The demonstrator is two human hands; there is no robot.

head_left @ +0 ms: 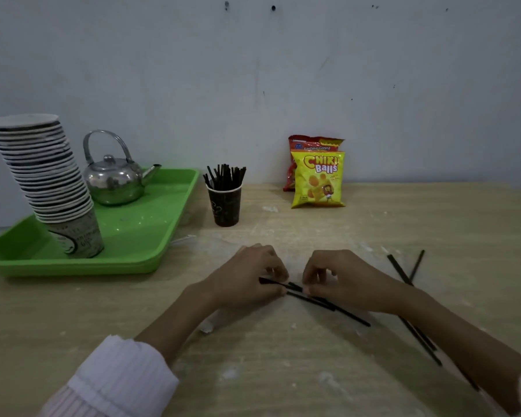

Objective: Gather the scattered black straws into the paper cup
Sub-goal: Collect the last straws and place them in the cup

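Fingers of left hand [247, 275] and right hand [340, 278] pinch black straws [319, 302] — paper cup [225, 206] well beyond.

A green tray [151, 236] lies on the left part of the wooden bench [283, 371]. On the tray's near left stands a tall leaning stack of paper cups [47, 188]; behind that stack, further back on the tray, sits a shiny metal kettle [115, 183]. Well to the right of the tray, against the pale wall [253, 70], a yellow snack bag [318, 180] stands in front of a red snack bag [301, 144].
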